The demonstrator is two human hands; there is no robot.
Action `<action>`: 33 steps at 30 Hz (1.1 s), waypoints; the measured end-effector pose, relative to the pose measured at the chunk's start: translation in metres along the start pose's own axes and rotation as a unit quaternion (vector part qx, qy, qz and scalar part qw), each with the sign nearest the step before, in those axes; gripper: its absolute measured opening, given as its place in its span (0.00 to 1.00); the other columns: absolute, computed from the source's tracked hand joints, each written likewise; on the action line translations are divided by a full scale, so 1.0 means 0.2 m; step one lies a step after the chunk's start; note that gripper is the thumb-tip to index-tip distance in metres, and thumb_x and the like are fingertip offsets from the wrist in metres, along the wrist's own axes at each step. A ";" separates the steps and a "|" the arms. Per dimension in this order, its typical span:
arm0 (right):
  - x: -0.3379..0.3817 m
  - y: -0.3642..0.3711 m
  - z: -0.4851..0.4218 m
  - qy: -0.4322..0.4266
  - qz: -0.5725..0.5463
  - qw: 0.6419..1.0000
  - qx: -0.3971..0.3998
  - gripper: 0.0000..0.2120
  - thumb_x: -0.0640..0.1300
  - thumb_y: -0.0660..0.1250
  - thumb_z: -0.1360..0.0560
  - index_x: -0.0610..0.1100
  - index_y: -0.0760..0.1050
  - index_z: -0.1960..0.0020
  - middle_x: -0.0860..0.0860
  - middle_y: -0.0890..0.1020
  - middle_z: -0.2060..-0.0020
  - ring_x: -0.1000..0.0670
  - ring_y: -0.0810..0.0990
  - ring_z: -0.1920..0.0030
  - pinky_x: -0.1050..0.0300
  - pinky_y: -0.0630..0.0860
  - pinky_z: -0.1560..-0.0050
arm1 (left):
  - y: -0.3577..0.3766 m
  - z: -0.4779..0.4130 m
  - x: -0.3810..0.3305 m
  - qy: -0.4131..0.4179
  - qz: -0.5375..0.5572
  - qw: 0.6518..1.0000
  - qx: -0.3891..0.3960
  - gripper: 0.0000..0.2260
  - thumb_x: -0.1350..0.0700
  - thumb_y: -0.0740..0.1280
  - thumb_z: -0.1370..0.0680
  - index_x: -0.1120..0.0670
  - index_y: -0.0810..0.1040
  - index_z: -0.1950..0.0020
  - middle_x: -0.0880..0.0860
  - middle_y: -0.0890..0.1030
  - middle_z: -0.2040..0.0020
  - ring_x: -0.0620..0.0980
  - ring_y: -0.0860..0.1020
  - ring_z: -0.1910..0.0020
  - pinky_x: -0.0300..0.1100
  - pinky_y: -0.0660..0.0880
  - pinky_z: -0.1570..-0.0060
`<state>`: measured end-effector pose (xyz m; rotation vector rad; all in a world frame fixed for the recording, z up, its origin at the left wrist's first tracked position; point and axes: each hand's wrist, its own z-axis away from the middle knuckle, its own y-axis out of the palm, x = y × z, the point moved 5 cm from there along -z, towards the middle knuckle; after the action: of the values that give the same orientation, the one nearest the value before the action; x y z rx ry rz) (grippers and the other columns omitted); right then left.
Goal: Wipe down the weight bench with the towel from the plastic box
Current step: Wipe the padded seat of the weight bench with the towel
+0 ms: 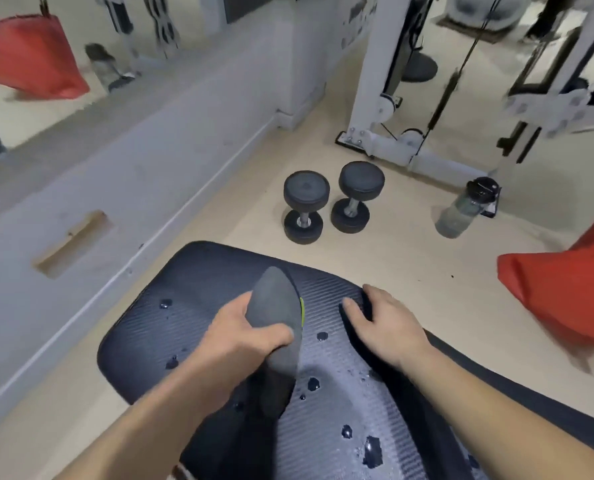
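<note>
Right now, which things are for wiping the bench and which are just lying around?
For the job: towel gripped in the left hand; weight bench with water drops; right hand resting flat on it.

Just lying about: two dumbbells, water bottle, red bag.

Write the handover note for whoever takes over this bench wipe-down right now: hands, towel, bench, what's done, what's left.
Left hand: closed around the bunched grey towel with a yellow-green edge, held over the middle of the black ribbed weight bench pad.
Right hand: empty, flat on the pad's right edge, fingers spread, steadying it.
Plastic box: not in view.
Done: towel is fetched and at the bench.
Left: water droplets are scattered over the pad near the hands and towards the near end, so the wiping looks barely begun. Cover the whole pad.
</note>
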<state>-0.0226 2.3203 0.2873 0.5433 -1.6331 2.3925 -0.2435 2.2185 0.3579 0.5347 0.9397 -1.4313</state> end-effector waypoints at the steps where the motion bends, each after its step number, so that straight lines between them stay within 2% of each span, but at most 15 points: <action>1: -0.02 0.03 -0.02 -0.005 0.028 0.999 -0.014 0.29 0.69 0.53 0.20 0.46 0.74 0.37 0.45 0.82 0.41 0.40 0.79 0.39 0.48 0.75 0.42 | 0.04 -0.03 0.04 0.014 -0.002 1.000 -0.005 0.09 0.57 0.75 0.34 0.53 0.82 0.55 0.56 0.87 0.59 0.52 0.84 0.61 0.47 0.78 0.59; 7: -0.04 0.07 0.00 0.007 0.054 0.997 -0.058 0.36 0.74 0.49 0.24 0.46 0.76 0.40 0.43 0.82 0.40 0.39 0.79 0.38 0.49 0.68 0.49 | 0.14 0.04 0.09 0.118 0.093 0.986 -0.070 0.09 0.60 0.76 0.28 0.52 0.84 0.50 0.53 0.88 0.55 0.55 0.86 0.53 0.51 0.82 0.53; 10: -0.01 0.06 0.06 0.016 0.025 0.999 -0.041 0.39 0.75 0.49 0.25 0.44 0.75 0.36 0.42 0.80 0.36 0.39 0.78 0.36 0.49 0.68 0.48 | 0.04 0.16 0.03 0.207 0.083 0.966 -0.132 0.10 0.59 0.76 0.28 0.50 0.83 0.49 0.46 0.88 0.56 0.42 0.85 0.57 0.36 0.80 0.61; 11: 0.00 0.05 0.09 0.021 0.022 0.999 -0.032 0.39 0.75 0.49 0.25 0.44 0.76 0.36 0.42 0.80 0.36 0.39 0.78 0.37 0.49 0.70 0.47 | 0.00 0.19 0.02 0.223 0.066 0.958 -0.167 0.09 0.59 0.75 0.28 0.49 0.82 0.49 0.46 0.87 0.56 0.42 0.85 0.57 0.35 0.79 0.63; 13: 0.01 0.02 0.15 0.022 0.011 0.999 -0.027 0.38 0.74 0.51 0.25 0.43 0.78 0.41 0.42 0.82 0.40 0.39 0.80 0.41 0.48 0.75 0.44 | -0.07 0.25 0.04 0.253 0.007 0.941 -0.224 0.07 0.56 0.73 0.27 0.49 0.80 0.52 0.46 0.85 0.56 0.46 0.83 0.56 0.42 0.80 0.59; 16: 0.04 -0.01 0.19 -0.005 -0.023 0.999 -0.029 0.26 0.67 0.61 0.23 0.45 0.78 0.44 0.47 0.84 0.45 0.42 0.81 0.45 0.48 0.77 0.41 | -0.11 0.27 0.04 0.328 -0.223 0.874 -0.282 0.05 0.52 0.69 0.25 0.49 0.74 0.54 0.47 0.76 0.54 0.52 0.77 0.56 0.50 0.76 0.59; 18: 0.05 0.02 0.21 -0.032 -0.033 0.999 0.001 0.23 0.62 0.66 0.23 0.45 0.78 0.40 0.48 0.83 0.42 0.43 0.81 0.41 0.50 0.76 0.37 | -0.05 0.21 0.10 0.311 -0.356 0.849 -0.237 0.09 0.49 0.68 0.24 0.48 0.74 0.46 0.48 0.72 0.48 0.53 0.76 0.50 0.50 0.76 0.55; 20: 0.07 0.05 0.21 -0.053 0.005 0.999 0.003 0.25 0.63 0.64 0.26 0.47 0.79 0.38 0.49 0.82 0.38 0.43 0.80 0.36 0.47 0.76 0.34 | 0.04 0.13 0.21 0.235 -0.452 0.853 -0.116 0.17 0.43 0.67 0.24 0.49 0.75 0.39 0.51 0.70 0.40 0.54 0.74 0.40 0.51 0.77 0.45; 22: 0.09 0.06 0.19 -0.058 0.061 0.996 -0.010 0.25 0.60 0.60 0.29 0.48 0.80 0.39 0.50 0.82 0.37 0.43 0.79 0.35 0.47 0.76 0.35 | 0.13 0.07 0.31 0.185 -0.558 0.808 -0.044 0.22 0.38 0.63 0.23 0.49 0.75 0.35 0.54 0.67 0.33 0.57 0.67 0.34 0.54 0.71 0.35; 24: 0.12 0.05 0.16 -0.039 0.092 0.995 -0.006 0.15 0.56 0.59 0.29 0.49 0.80 0.53 0.51 0.83 0.49 0.41 0.80 0.43 0.50 0.78 0.44 | 0.16 0.05 0.34 0.205 -0.619 0.756 -0.060 0.24 0.37 0.59 0.21 0.48 0.73 0.31 0.55 0.64 0.27 0.60 0.61 0.28 0.59 0.62 0.30; 26: 0.17 0.04 0.12 -0.017 0.088 0.996 -0.005 0.11 0.53 0.59 0.30 0.47 0.71 0.65 0.51 0.76 0.63 0.40 0.78 0.53 0.52 0.77 0.53 | 0.16 0.03 0.36 0.218 -0.625 0.747 -0.057 0.25 0.37 0.56 0.20 0.46 0.68 0.27 0.52 0.58 0.21 0.61 0.55 0.23 0.65 0.55 0.27; 27: 0.19 0.04 0.10 -0.015 0.084 0.996 -0.006 0.11 0.53 0.59 0.30 0.46 0.69 0.65 0.51 0.73 0.63 0.40 0.78 0.54 0.52 0.78 0.52 | 0.15 0.01 0.37 0.223 -0.622 0.750 -0.043 0.24 0.37 0.55 0.20 0.45 0.66 0.26 0.52 0.57 0.20 0.61 0.54 0.22 0.66 0.55 0.27; 29: 0.23 0.06 0.06 -0.033 0.068 0.997 -0.009 0.13 0.55 0.56 0.30 0.47 0.73 0.59 0.50 0.74 0.56 0.40 0.80 0.47 0.48 0.79 0.45 | 0.09 -0.03 0.37 0.259 -0.628 0.733 -0.024 0.23 0.38 0.55 0.20 0.43 0.63 0.27 0.50 0.59 0.20 0.60 0.57 0.24 0.63 0.60 0.30; 31: 0.27 0.08 0.04 -0.061 0.069 0.996 0.001 0.19 0.55 0.54 0.28 0.51 0.78 0.45 0.50 0.78 0.43 0.42 0.78 0.36 0.46 0.77 0.36 | 0.00 -0.09 0.35 0.303 -0.632 0.713 -0.028 0.22 0.39 0.56 0.21 0.41 0.62 0.28 0.46 0.61 0.22 0.57 0.61 0.26 0.59 0.64 0.34; 33: 0.27 0.08 0.04 -0.048 0.082 0.995 0.023 0.24 0.53 0.55 0.24 0.55 0.75 0.30 0.55 0.75 0.28 0.45 0.73 0.27 0.47 0.72 0.29 | -0.12 -0.20 0.33 0.297 -0.620 0.725 -0.048 0.21 0.40 0.56 0.20 0.39 0.61 0.27 0.43 0.62 0.22 0.55 0.62 0.26 0.57 0.65 0.34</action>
<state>-0.0767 2.3043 0.2981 0.5599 -1.7289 2.5637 -0.2825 2.2096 0.2881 0.2281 2.1225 -2.4252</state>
